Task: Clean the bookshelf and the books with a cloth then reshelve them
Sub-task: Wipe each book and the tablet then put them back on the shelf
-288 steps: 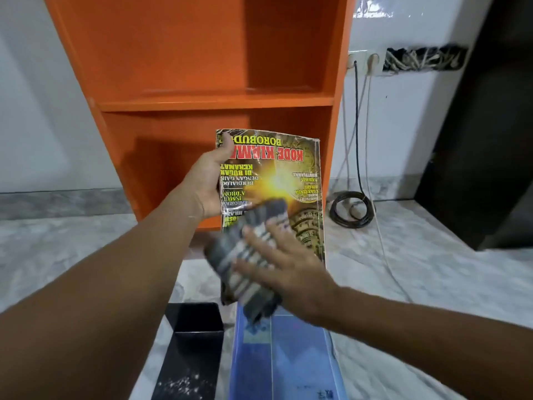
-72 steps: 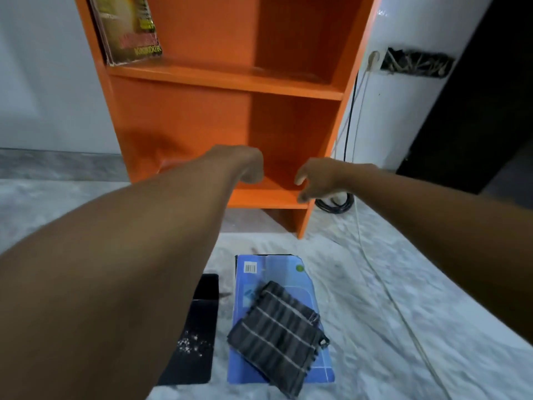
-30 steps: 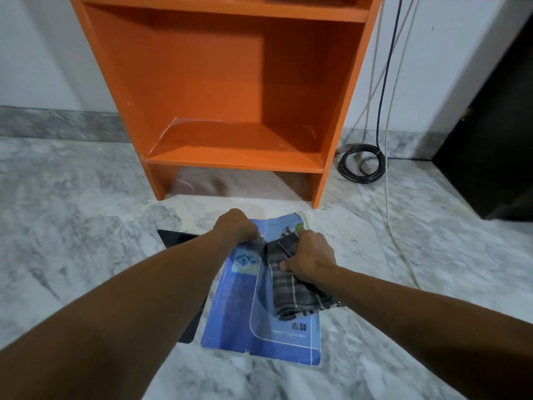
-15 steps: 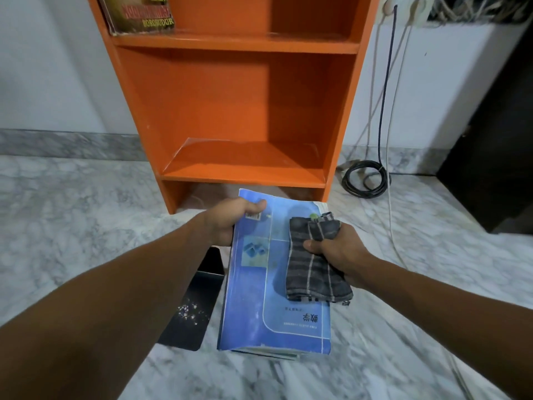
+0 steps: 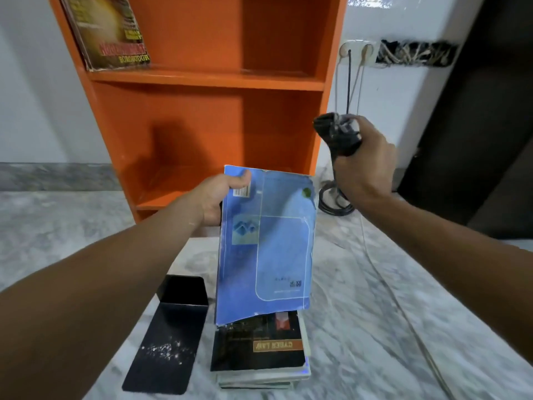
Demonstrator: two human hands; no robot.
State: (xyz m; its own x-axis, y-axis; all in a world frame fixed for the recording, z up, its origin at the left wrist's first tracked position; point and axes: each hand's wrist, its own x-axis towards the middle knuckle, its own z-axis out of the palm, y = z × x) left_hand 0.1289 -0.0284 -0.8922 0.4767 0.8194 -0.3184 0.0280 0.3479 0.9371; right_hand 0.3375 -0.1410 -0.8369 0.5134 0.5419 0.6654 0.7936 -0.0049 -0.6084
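My left hand (image 5: 215, 197) grips the top left edge of a blue book (image 5: 271, 243) and holds it upright above a stack of books (image 5: 259, 356) on the floor. My right hand (image 5: 360, 157) is raised to the right of the book and clutches a bunched dark striped cloth (image 5: 336, 134), clear of the cover. The orange bookshelf (image 5: 207, 79) stands behind. A yellow-brown magazine (image 5: 106, 33) leans at the left of its upper shelf. The lower shelf has nothing on it.
A black rectangular object (image 5: 170, 333) lies on the marble floor left of the stack. A coiled black cable (image 5: 334, 202) and loose wires run down the wall right of the shelf. A dark door (image 5: 476, 111) stands at the far right.
My left hand has lifted the blue book upright off the stack. My right hand has taken the cloth off the cover and raised it up to the right.
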